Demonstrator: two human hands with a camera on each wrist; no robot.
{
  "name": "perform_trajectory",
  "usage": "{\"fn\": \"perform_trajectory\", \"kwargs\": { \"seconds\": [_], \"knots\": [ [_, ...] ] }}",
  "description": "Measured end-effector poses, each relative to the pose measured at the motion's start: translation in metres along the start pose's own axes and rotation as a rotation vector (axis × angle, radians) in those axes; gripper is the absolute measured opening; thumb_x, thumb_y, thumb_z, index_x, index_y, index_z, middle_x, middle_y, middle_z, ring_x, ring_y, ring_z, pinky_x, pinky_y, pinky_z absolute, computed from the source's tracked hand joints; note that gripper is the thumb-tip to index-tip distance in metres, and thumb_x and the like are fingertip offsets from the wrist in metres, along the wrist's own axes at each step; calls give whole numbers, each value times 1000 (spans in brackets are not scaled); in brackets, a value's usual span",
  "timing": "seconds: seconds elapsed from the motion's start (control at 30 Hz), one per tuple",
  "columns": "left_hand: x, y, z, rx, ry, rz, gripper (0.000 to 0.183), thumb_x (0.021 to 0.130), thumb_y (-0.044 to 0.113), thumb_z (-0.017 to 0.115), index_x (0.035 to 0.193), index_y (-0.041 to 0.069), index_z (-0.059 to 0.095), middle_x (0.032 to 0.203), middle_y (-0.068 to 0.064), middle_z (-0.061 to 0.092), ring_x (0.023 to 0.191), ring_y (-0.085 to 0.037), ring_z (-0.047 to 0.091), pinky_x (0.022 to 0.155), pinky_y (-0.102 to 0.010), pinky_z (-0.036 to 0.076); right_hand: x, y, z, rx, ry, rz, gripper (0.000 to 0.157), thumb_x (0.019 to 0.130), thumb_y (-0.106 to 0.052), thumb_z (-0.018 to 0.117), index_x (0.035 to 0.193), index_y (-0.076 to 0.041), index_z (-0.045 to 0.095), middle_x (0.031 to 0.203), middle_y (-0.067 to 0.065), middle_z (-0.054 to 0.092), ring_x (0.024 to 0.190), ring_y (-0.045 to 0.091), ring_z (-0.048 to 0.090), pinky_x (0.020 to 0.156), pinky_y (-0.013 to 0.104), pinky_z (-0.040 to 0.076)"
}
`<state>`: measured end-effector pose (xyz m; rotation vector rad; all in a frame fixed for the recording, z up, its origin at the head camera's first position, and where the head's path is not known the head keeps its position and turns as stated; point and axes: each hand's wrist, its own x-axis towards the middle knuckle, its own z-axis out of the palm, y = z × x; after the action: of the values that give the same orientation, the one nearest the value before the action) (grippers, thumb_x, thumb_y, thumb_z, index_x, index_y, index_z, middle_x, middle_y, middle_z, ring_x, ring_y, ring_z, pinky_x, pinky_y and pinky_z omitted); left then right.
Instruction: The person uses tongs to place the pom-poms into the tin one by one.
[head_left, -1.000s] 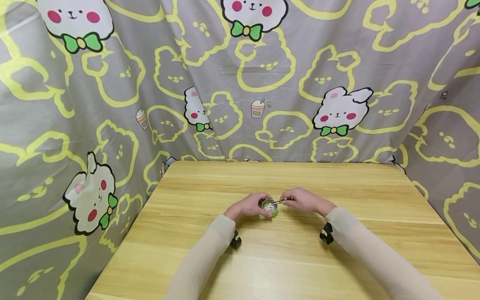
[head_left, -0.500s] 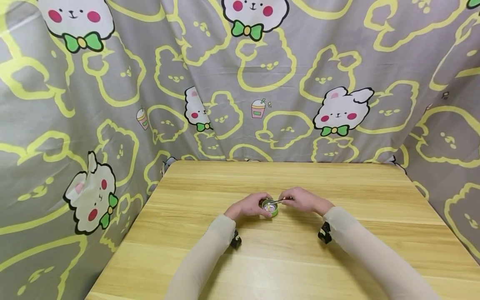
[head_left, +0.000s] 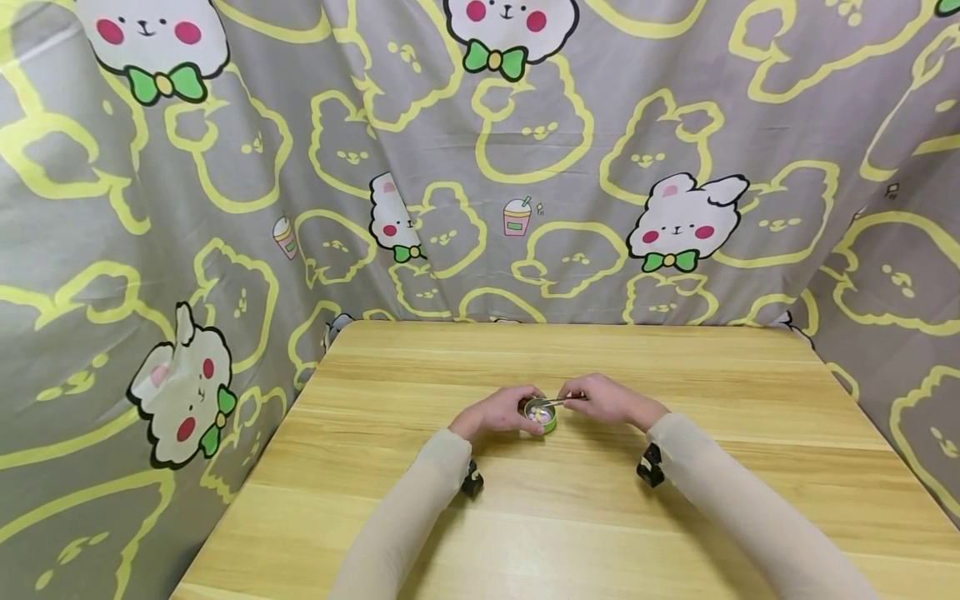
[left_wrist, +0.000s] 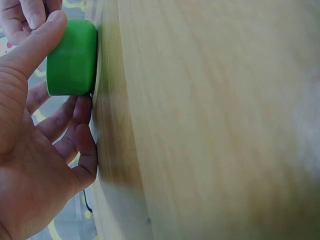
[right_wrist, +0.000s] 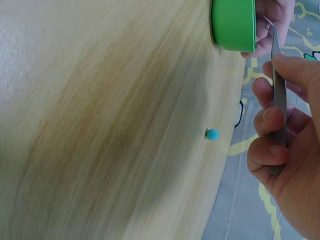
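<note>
A small round green container [head_left: 551,427] stands on the wooden table, with several small pale, pink and yellow pieces [head_left: 538,415] in it. My left hand [head_left: 502,410] grips its side, the thumb at the near wall and the fingers around the far side; the left wrist view shows the thumb on the green wall [left_wrist: 75,60]. Tweezers [right_wrist: 279,100] are held in my right hand [head_left: 603,400], thumb on one side and fingers curled on the other. Their thin tips reach over the container's opening. A small turquoise ball [right_wrist: 212,134] lies on the table near my right hand.
The wooden table [head_left: 570,517] runs back to a grey curtain [head_left: 465,150] with yellow outlines and bunny prints. More patterned cloth hangs at the left and right sides. Black wrist cameras [head_left: 650,465] sit under both sleeves.
The right hand and tweezers have shifted slightly left, and the tips now lie nearer the container's far left rim. The left hand and container have stayed in place.
</note>
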<state>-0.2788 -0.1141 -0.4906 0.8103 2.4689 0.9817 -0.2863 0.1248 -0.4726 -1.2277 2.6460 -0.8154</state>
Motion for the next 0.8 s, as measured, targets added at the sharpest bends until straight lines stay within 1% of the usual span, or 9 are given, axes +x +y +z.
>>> {"fn": "perform_trajectory", "kwargs": {
  "seconds": [0.13, 0.23, 0.37, 0.47, 0.63, 0.8],
  "knots": [
    [0, 1, -1, -3, -3, -7, 47, 79, 28, 78, 119, 15, 56, 101, 6, 60, 93, -10, 56, 81, -24, 43, -2, -1, -5, 18, 2, 34, 14, 94, -15, 59, 103, -12, 69, 89, -6, 64, 72, 6, 53, 65, 27, 44],
    [-1, 1, -1, -8, -9, -9, 48, 79, 28, 78, 120, 14, 56, 102, 5, 60, 93, -10, 56, 82, -25, 43, -5, 2, -10, 28, 20, 32, 13, 94, -14, 58, 103, -11, 68, 88, -4, 64, 71, 7, 52, 64, 28, 44],
    [-1, 1, -1, -7, -12, -10, 49, 79, 28, 78, 120, 14, 56, 105, 2, 61, 94, -11, 56, 83, -25, 43, -10, 6, -17, 21, 51, 7, 12, 94, -12, 59, 101, -9, 68, 86, -1, 65, 70, 7, 52, 62, 28, 44],
    [-1, 1, 0, -1, -10, -13, 48, 79, 29, 78, 120, 14, 56, 105, 3, 61, 94, -11, 56, 82, -25, 43, -14, 9, -21, 25, 67, 12, 12, 94, -11, 59, 101, -8, 68, 85, 2, 66, 68, 7, 52, 61, 28, 44],
    [-2, 2, 0, -5, -4, -17, 48, 78, 27, 79, 119, 15, 56, 103, 3, 61, 93, -11, 56, 82, -25, 43, -20, 14, -28, 22, 83, 58, 12, 94, -12, 59, 102, -7, 68, 85, 7, 66, 65, 8, 51, 59, 28, 43],
    [-2, 1, 0, -14, -6, -11, 48, 79, 26, 79, 119, 14, 56, 102, 1, 61, 93, -11, 56, 82, -25, 43, -26, 21, -34, 1, 76, 108, 14, 95, -15, 59, 105, -11, 67, 86, 6, 66, 65, 9, 49, 59, 29, 41]
  ]
}}
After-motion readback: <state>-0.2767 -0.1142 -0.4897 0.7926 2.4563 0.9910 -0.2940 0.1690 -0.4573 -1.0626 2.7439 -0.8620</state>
